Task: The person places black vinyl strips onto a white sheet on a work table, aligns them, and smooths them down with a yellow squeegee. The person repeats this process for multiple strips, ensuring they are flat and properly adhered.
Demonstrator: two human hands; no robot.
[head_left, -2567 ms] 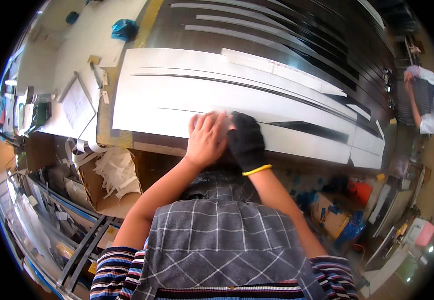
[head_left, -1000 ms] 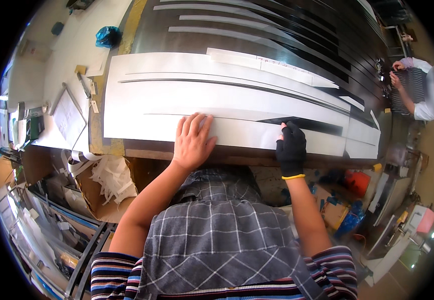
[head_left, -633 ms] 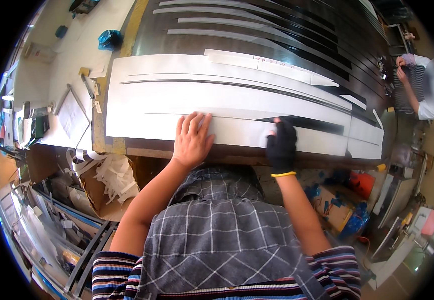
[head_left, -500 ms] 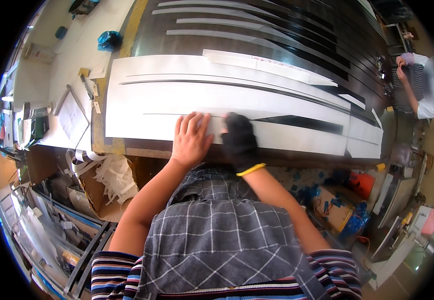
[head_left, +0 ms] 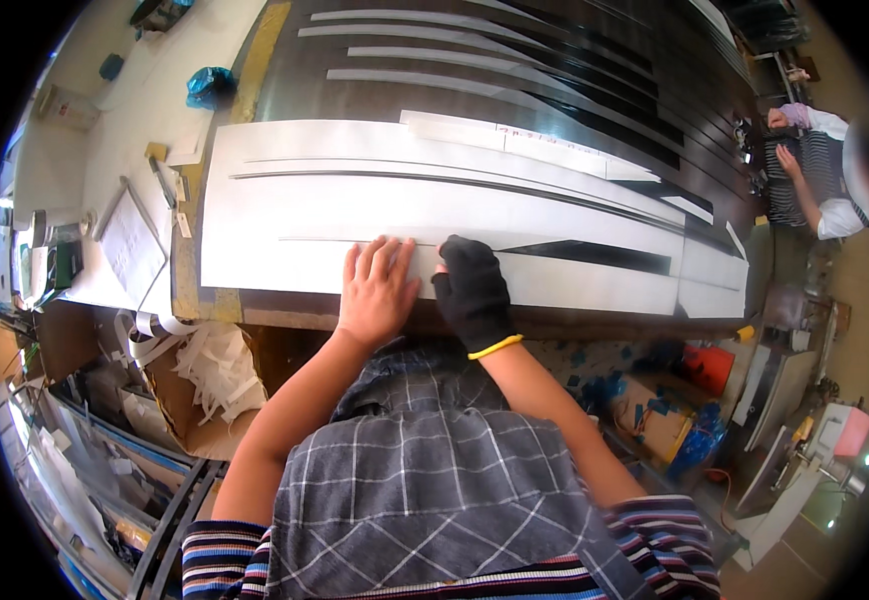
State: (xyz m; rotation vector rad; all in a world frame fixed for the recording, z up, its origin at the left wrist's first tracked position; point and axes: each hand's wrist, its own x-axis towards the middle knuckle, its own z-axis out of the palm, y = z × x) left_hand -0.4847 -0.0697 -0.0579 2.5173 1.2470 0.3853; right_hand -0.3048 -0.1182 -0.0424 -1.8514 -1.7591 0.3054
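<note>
White sheet lies along the front edge of the dark table. We find our bare left hand flat on it, fingers extended, and our black-gloved right hand curled just beside; we cannot tell whether it grips anything. Reddish writing, too small to read, marks the white strip at the sheet's far edge. White surface extends leftward toward the yellow band.

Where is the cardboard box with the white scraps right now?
In the head view, the cardboard box with white scraps is on the left, just below the near edge of the worktable and left of the bare left hand.
</note>
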